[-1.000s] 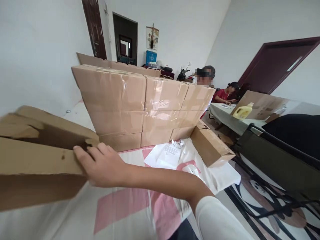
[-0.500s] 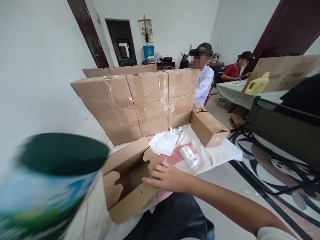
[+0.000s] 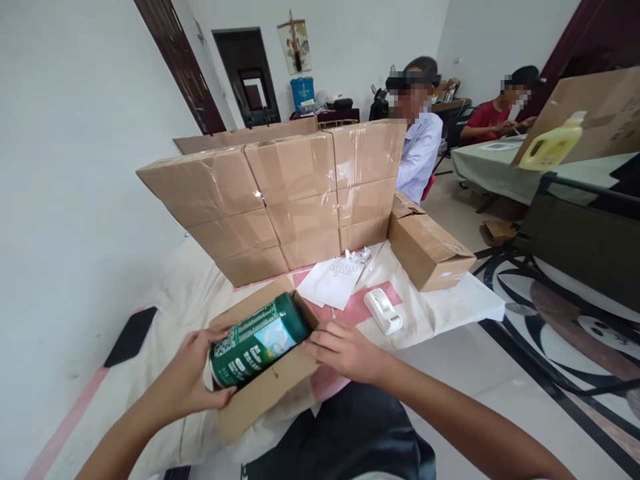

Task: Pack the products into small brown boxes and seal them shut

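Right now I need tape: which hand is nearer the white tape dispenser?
Right. The right hand, at the right end of the open box, is below and left of the white tape dispenser; the left hand, on the green canister, is farther left.

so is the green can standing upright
No, the green can lies on its side in the mouth of the open box.

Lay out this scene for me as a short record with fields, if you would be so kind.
Left hand: holds the can by its left end
Right hand: touches the right end of the box
Can: green, on its side in the box's opening
Beyond the box: papers, white dispenser, stacked cartons
Background: two people, yellow jug
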The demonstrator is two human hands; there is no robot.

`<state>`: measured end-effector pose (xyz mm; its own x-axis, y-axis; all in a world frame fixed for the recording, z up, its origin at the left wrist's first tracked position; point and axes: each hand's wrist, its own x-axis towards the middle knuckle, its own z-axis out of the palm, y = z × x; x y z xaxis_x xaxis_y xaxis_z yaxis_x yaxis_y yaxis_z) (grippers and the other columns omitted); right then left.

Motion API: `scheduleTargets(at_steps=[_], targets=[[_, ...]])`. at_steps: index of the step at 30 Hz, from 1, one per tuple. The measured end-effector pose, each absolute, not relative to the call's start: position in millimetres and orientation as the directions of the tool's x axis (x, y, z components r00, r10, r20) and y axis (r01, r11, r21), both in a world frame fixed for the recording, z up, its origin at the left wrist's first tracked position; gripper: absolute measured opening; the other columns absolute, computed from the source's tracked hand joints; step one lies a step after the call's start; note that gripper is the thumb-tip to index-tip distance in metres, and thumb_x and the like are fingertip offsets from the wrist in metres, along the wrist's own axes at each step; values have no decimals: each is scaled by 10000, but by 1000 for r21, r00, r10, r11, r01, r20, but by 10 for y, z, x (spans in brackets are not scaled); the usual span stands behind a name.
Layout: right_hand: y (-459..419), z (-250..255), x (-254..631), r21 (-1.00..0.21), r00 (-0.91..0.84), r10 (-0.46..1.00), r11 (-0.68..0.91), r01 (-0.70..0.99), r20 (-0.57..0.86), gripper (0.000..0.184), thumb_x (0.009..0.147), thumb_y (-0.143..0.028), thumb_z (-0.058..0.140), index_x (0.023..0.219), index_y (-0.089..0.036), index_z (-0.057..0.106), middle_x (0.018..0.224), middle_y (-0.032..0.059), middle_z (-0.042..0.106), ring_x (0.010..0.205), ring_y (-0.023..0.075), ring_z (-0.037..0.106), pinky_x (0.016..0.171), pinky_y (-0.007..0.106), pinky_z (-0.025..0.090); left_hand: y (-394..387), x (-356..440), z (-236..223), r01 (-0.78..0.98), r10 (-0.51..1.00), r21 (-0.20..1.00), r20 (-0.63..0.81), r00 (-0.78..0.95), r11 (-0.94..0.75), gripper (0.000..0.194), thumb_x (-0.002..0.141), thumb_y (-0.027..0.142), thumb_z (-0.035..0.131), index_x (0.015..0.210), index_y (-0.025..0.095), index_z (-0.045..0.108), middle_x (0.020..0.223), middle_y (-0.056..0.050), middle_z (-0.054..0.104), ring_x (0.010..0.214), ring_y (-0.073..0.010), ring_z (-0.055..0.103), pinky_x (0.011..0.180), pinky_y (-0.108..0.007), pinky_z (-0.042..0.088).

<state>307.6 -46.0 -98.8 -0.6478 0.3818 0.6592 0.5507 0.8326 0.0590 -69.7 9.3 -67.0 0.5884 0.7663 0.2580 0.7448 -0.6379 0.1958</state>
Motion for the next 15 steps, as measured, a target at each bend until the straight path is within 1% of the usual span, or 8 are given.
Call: scheduleTargets(at_steps=[1, 2, 5, 6, 7, 9, 12, 15], targets=[[-454, -988, 3070, 39, -639, 387, 836, 547, 664, 256, 1059, -147, 526, 1281, -116, 650, 1103, 115, 727, 1066, 201, 613, 930, 334, 538, 71, -721, -662, 737, 753, 168, 230, 616, -654, 711, 647, 530, 818, 1238, 248, 541, 1435, -115, 620, 1289, -363, 591, 1037, -486, 480], [-447, -989, 3064, 22, -628, 387, 841, 541, 675, 255, 1063, -146, 515, 1276, -120, 652, 1104, 112, 728, 1070, 202, 608, 938, 335, 540, 55, -726, -655, 732, 743, 135, 191, 641, -667, 656, 700, 559, 801, 1242, 270, 572, 1436, -90, 625, 1300, -359, 579, 1040, -491, 455], [-430, -996, 3048, -7, -593, 376, 849, 529, 713, 250, 1066, -135, 492, 1244, -124, 666, 1099, 107, 728, 1067, 208, 599, 953, 345, 538, 40, -677, -639, 737, 738, 42, 55, 672, -674, 335, 887, 584, 672, 1147, 375, 693, 1451, 11, 627, 1333, -337, 538, 1035, -492, 390], [-430, -999, 3044, -9, -582, 372, 848, 530, 723, 248, 1065, -130, 488, 1234, -123, 671, 1093, 107, 727, 1059, 208, 597, 953, 347, 535, 42, -657, -635, 738, 739, 24, 26, 674, -674, 273, 927, 576, 631, 1114, 396, 717, 1469, 35, 616, 1346, -332, 520, 1039, -493, 371], [-433, -1003, 3043, -10, -572, 372, 845, 535, 731, 245, 1064, -128, 489, 1226, -123, 673, 1089, 106, 726, 1054, 207, 594, 953, 348, 531, 43, -643, -633, 737, 737, 15, 14, 676, -676, 256, 947, 573, 610, 1102, 408, 729, 1489, 49, 602, 1356, -330, 506, 1047, -496, 354], [-451, -1012, 3043, -16, -558, 383, 834, 552, 736, 234, 1057, -128, 508, 1225, -125, 672, 1088, 102, 725, 1043, 204, 586, 944, 346, 524, 43, -636, -639, 733, 733, 7, 20, 680, -680, 266, 952, 572, 609, 1134, 419, 728, 1501, 54, 596, 1359, -329, 497, 1060, -499, 332], [-489, -1029, 3029, -35, -552, 422, 816, 577, 719, 237, 1047, -138, 537, 1248, -146, 662, 1094, 94, 723, 1046, 204, 582, 912, 343, 518, 38, -646, -674, 722, 720, -10, 51, 692, -692, 246, 958, 546, 612, 1147, 432, 721, 1464, 63, 628, 1343, -322, 513, 1056, -500, 323], [-514, -1021, 2997, -62, -548, 462, 801, 595, 697, 275, 1023, -99, 518, 1251, -166, 657, 1092, 91, 720, 1023, 200, 588, 891, 346, 519, 34, -609, -675, 690, 681, -35, 134, 720, -723, 211, 954, 507, 629, 1127, 428, 720, 1416, 63, 661, 1295, -307, 557, 1027, -487, 344]])
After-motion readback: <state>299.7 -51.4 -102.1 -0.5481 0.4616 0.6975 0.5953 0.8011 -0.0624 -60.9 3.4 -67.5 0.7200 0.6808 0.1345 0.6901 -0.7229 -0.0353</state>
